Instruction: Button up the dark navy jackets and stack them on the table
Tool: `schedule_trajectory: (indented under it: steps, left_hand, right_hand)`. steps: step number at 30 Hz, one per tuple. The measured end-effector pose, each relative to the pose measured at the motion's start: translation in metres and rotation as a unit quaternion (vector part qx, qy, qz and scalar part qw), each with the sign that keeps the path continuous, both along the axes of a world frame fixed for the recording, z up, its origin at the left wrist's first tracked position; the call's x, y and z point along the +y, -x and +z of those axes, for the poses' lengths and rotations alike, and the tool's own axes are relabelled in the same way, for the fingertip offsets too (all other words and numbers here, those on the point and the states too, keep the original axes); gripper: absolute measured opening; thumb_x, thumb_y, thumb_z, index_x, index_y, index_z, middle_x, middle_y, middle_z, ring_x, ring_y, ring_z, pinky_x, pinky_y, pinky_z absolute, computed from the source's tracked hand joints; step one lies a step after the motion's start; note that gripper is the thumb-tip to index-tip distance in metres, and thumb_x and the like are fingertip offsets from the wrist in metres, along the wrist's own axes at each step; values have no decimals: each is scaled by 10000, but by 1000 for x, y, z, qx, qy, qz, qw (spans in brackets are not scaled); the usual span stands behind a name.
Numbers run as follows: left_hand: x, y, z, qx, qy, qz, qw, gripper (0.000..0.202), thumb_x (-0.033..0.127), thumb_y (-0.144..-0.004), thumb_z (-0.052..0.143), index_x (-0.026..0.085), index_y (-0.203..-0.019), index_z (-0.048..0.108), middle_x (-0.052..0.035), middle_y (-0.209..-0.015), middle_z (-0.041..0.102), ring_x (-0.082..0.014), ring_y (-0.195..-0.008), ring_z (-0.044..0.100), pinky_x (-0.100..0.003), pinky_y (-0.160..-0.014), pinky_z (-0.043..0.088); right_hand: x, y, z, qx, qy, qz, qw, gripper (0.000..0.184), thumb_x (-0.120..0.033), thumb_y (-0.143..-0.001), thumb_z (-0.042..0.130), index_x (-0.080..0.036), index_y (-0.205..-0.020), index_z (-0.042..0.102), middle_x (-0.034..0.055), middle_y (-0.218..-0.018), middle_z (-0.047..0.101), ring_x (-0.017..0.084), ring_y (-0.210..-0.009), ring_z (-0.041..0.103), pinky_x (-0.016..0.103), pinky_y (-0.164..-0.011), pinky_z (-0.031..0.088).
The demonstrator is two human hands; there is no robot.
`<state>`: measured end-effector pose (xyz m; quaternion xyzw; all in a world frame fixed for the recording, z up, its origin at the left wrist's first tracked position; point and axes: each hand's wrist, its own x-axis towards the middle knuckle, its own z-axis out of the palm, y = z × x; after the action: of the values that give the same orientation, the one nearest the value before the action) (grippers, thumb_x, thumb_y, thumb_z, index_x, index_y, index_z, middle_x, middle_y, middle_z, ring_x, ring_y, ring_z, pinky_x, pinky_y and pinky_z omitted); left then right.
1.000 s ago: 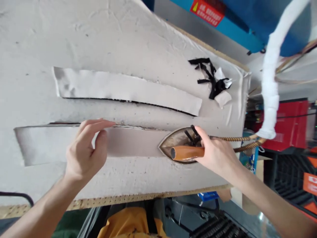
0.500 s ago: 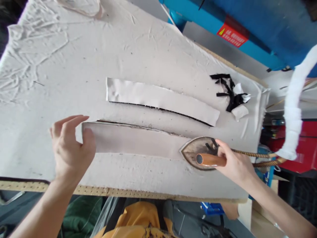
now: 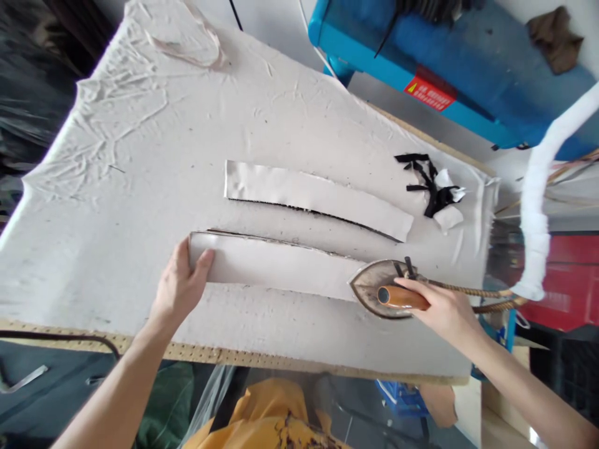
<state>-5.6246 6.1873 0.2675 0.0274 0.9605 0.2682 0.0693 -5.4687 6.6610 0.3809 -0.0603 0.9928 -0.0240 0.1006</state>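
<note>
A long, slightly curved pale strip (image 3: 276, 265), stacked in layers along its far edge, lies on the cloth-covered table. My left hand (image 3: 183, 280) grips its left end, thumb on top and fingers around the end edge. An iron (image 3: 374, 280) with a pointed metal plate and orange-brown handle rests on the strip's right end. Its handle is wrapped by my right hand (image 3: 437, 305). Beyond the strip lies a second curved white piece (image 3: 318, 196) with a dark near edge. What is beneath the iron is hidden.
Black and white scraps (image 3: 433, 193) lie at the table's far right. A white-wrapped hose (image 3: 536, 218) and brown braided cords (image 3: 472, 291) run from the iron's side. A blue machine (image 3: 374, 68) stands behind. The white table cloth (image 3: 154, 187) is wrinkled at the far left.
My left hand has closed from a looser hold onto the strip's left end. The iron stays on the right end in my right hand. The camera view has shifted.
</note>
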Motion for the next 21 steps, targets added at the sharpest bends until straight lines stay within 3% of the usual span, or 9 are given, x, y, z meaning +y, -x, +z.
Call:
schedule_trajectory:
  steps: [4,8,10,13,15,18,21]
  left_hand:
    - [-10,10,7,-105,-65,22,992,440,516,-963,545,312,-1354,545,-17,-1145,722,-271,-955,690,-276,-634,527]
    - [-22,12,8,-130,-117,44,984,400,526,-973,526,319,-1307,603,31,-1223,718,-261,-1031,671,-259,-689,520]
    - [-25,10,5,-132,-141,43,980,426,525,-977,523,305,-1334,601,27,-1245,711,-264,-1055,663,-263,-715,517]
    - [-23,5,2,-153,-187,54,969,469,530,-979,528,300,-1385,577,13,-1308,680,-286,-1162,623,-308,-831,525]
    - [-19,3,1,-164,-233,103,953,500,547,-967,543,260,-1374,594,-32,-1352,657,-303,-1230,585,-353,-916,521]
    - [-16,-3,5,-149,-333,210,907,532,569,-940,557,194,-1309,632,-121,-1306,670,-290,-1195,619,-394,-962,529]
    - [-26,-15,18,-83,-394,254,879,434,507,-913,608,205,-1223,650,-115,-1228,684,-246,-1116,669,-398,-985,537]
  right_hand:
    - [3,-3,13,-66,-84,-40,993,548,-259,-831,633,-299,-1377,624,-2,-709,765,252,-555,716,288,-464,476]
    - [9,-5,51,-100,-99,-95,985,648,-386,-831,652,-272,-1460,545,-28,-532,677,262,-449,662,281,-400,404]
    - [-4,4,75,-101,-88,-112,985,764,-449,-815,669,-210,-1513,471,-25,-509,654,263,-431,646,280,-376,370]
    - [-55,35,95,-137,-50,-105,984,922,-510,-812,670,-165,-1587,309,-3,-613,705,242,-472,658,274,-396,379]
    - [-101,60,92,-174,-45,-82,980,1018,-558,-818,656,-110,-1611,203,26,-654,722,229,-463,638,280,-413,381]
    - [-160,89,64,-203,-64,-42,976,1129,-647,-822,642,2,-1597,139,89,-653,718,248,-498,641,308,-467,408]
    - [-188,95,32,-191,-84,-26,978,1120,-650,-849,637,27,-1588,138,130,-678,725,278,-593,687,331,-543,454]
